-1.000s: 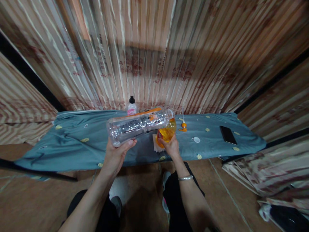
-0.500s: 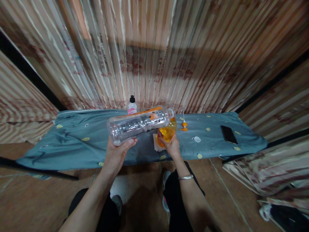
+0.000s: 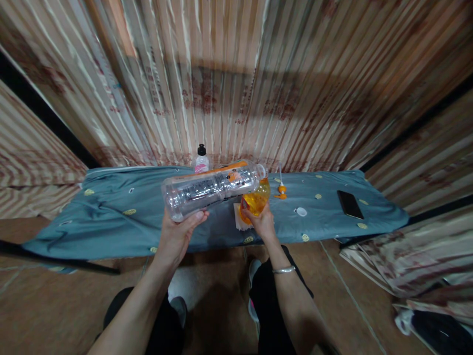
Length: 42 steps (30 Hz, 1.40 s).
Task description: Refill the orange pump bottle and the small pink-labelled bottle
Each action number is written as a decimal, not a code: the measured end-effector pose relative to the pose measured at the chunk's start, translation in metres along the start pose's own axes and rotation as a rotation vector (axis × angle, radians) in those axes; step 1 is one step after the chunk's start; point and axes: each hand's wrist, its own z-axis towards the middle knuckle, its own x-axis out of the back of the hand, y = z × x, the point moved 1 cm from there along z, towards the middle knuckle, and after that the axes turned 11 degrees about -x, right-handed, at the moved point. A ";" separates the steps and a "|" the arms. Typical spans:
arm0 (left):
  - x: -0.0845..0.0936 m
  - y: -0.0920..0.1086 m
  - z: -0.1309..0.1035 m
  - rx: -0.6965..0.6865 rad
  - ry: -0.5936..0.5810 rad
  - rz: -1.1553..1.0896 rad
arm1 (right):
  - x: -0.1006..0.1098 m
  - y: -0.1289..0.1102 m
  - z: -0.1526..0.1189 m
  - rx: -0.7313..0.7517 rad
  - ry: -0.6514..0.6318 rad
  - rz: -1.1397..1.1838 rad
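My left hand grips the base end of a large clear plastic bottle with an orange label, tilted nearly level. Its mouth points right, over the top of an orange bottle of yellow-orange liquid. My right hand is wrapped round that orange bottle, which stands by a pale napkin on the blue-green cloth. Whether the two mouths touch is hidden. Just behind the clear bottle is a small bottle with a black cap. An orange pump head with a clear tube lies to the right.
A black phone lies at the right of the cloth. Near the pump head is a white oval, perhaps a print. Striped curtains hang behind, and dark poles slant at both sides.
The clear bottle's base end has shifted very slightly left in view. Both hands keep their hold.
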 end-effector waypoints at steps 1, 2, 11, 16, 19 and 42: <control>0.000 0.000 0.000 -0.002 0.000 0.000 | 0.000 0.000 0.000 0.003 0.002 0.002; 0.000 0.000 0.000 -0.005 0.000 0.001 | 0.000 0.000 0.000 0.010 0.006 0.008; 0.005 -0.004 0.001 -0.013 -0.027 0.020 | -0.001 0.001 0.001 0.024 0.000 0.031; 0.003 -0.005 0.002 -0.017 -0.016 0.023 | -0.001 0.002 0.002 0.035 0.007 0.030; 0.002 -0.003 0.002 -0.014 -0.011 0.026 | -0.001 0.003 0.003 0.042 0.010 0.030; 0.003 -0.005 0.001 -0.037 -0.025 0.020 | -0.002 0.003 0.003 0.038 0.020 0.020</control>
